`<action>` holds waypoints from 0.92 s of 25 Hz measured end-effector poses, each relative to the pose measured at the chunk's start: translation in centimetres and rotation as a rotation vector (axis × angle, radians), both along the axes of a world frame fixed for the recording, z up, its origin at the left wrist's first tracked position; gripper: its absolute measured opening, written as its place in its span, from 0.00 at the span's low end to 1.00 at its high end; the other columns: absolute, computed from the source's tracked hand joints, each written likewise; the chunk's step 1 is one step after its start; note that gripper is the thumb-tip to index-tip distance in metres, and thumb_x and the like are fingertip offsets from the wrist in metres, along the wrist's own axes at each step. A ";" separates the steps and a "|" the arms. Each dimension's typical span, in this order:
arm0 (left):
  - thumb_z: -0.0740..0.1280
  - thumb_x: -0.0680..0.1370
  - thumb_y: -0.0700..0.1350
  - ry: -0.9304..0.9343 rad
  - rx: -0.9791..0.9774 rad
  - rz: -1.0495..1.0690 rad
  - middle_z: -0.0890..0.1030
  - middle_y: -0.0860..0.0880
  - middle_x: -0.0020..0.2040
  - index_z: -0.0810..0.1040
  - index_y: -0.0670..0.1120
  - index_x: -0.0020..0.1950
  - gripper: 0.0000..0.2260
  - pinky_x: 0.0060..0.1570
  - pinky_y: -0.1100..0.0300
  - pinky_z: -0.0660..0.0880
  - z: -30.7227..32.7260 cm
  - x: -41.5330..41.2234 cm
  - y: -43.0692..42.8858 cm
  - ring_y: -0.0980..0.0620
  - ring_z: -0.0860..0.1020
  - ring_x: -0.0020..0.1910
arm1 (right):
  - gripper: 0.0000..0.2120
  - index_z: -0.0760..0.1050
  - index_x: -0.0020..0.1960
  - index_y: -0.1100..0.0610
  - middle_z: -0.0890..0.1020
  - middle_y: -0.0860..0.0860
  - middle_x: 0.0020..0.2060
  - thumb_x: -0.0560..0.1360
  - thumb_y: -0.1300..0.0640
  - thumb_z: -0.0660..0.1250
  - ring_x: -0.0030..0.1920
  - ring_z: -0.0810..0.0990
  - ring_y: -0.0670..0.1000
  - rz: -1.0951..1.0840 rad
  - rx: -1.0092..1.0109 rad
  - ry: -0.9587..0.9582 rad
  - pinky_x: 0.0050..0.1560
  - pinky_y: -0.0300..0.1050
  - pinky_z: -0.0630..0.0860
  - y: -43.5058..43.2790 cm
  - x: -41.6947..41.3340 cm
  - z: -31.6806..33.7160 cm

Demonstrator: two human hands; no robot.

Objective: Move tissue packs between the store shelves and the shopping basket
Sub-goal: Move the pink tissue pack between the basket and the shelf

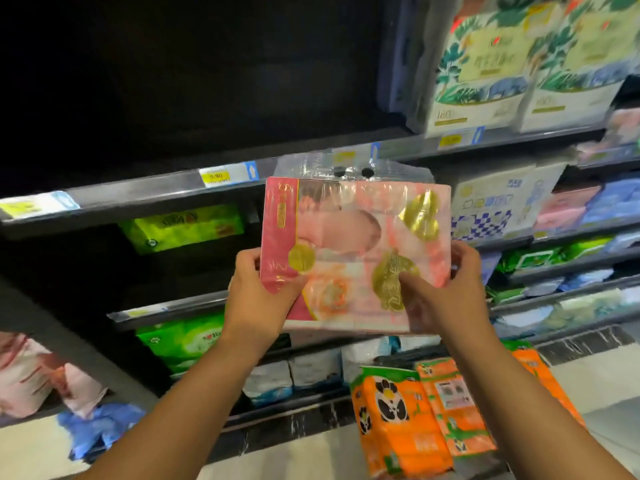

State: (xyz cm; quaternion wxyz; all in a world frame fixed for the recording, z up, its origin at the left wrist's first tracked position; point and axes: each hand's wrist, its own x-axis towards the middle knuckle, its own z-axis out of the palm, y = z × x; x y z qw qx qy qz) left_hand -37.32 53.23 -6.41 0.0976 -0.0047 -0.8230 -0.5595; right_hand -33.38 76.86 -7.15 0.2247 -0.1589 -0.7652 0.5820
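Note:
I hold a pink tissue pack (353,244) with gold seals and a clear plastic handle up in front of the dark store shelves (145,195). My left hand (258,296) grips its lower left corner. My right hand (446,292) grips its lower right side, thumb across the front. Below, at the lower right, orange tissue packs (398,420) with a panda print lie stacked together; whether they rest in a basket is hidden from me.
Green packs (180,228) sit on the shelf behind the pink one, and another green pack (183,341) lies lower. White leafy packs (485,74) stand at upper right. A blue bag (100,431) lies on the pale floor at left.

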 end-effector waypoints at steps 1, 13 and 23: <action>0.78 0.68 0.49 0.033 0.010 -0.007 0.76 0.58 0.50 0.65 0.53 0.57 0.26 0.44 0.62 0.75 0.8 -0.6 -0.8 0.64 0.76 0.47 | 0.33 0.62 0.64 0.50 0.74 0.50 0.58 0.68 0.61 0.78 0.56 0.76 0.52 -0.015 -0.001 0.034 0.51 0.44 0.72 -0.8 -0.8 0.7; 0.77 0.64 0.58 0.229 -0.102 -0.035 0.73 0.57 0.64 0.64 0.68 0.64 0.34 0.60 0.50 0.74 12.4 -8.8 -5.5 0.57 0.75 0.59 | 0.32 0.70 0.66 0.46 0.79 0.46 0.59 0.67 0.62 0.77 0.57 0.80 0.46 0.121 0.002 0.280 0.57 0.54 0.79 -3.5 -10.9 11.7; 0.75 0.70 0.52 0.173 -0.212 -0.033 0.74 0.60 0.52 0.62 0.65 0.50 0.22 0.54 0.53 0.77 18.5 -18.8 -3.9 0.58 0.76 0.52 | 0.20 0.76 0.52 0.48 0.83 0.49 0.47 0.65 0.65 0.75 0.46 0.82 0.52 0.281 0.111 0.249 0.47 0.52 0.81 -1.5 -21.9 18.9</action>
